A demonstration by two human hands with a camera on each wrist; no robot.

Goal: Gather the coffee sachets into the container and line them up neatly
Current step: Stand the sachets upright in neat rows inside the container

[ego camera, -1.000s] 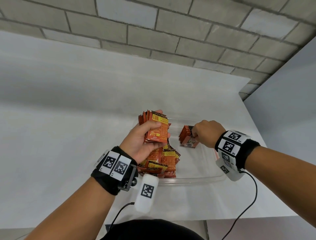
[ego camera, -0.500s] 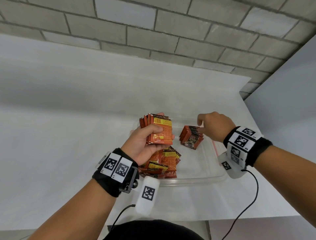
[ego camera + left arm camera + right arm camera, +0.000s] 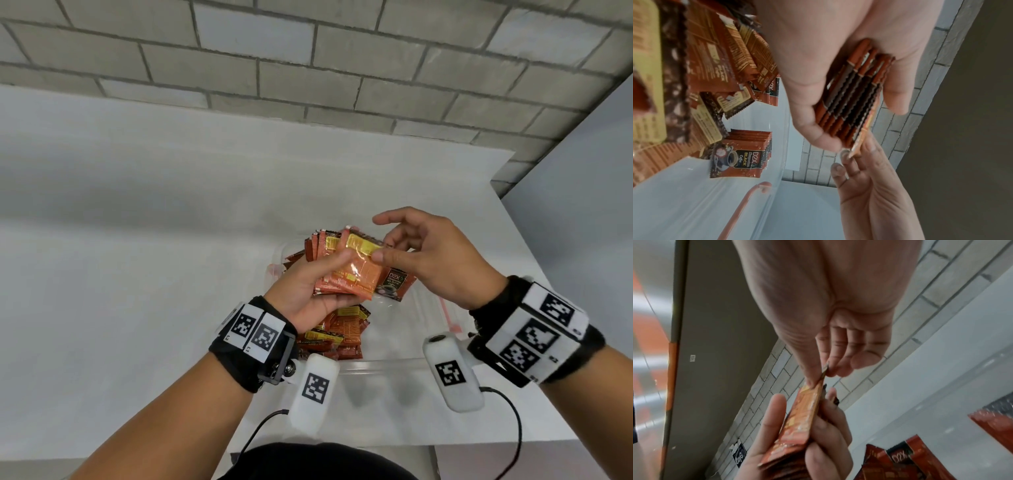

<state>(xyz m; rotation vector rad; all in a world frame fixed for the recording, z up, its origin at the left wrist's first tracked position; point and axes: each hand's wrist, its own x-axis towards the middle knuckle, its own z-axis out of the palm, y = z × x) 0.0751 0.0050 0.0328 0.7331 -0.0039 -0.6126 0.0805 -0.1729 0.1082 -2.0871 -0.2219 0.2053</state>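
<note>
My left hand [image 3: 318,284] grips a stack of orange-brown coffee sachets [image 3: 346,270] above the clear plastic container [image 3: 387,363]. My right hand [image 3: 394,246] pinches the top corner of the front sachet [image 3: 807,415] of that stack between thumb and fingers. The left wrist view shows the stack edge-on [image 3: 851,100] in my left hand [image 3: 838,81], with the right fingers [image 3: 857,162] at its end. A neat upright row of sachets [image 3: 744,154] stands inside the container, partly hidden in the head view. A loose heap of sachets [image 3: 335,335] lies at the container's left end.
The container sits on a white table [image 3: 137,274] close to its front edge. A grey block wall [image 3: 308,61] runs behind, and a pale panel [image 3: 582,205] closes off the right. An orange strip [image 3: 448,315] marks the container's right end.
My right hand has left the upright row in the container, risen and moved left to the stack in my left hand. It now pinches the front sachet. My left hand lowered slightly.
</note>
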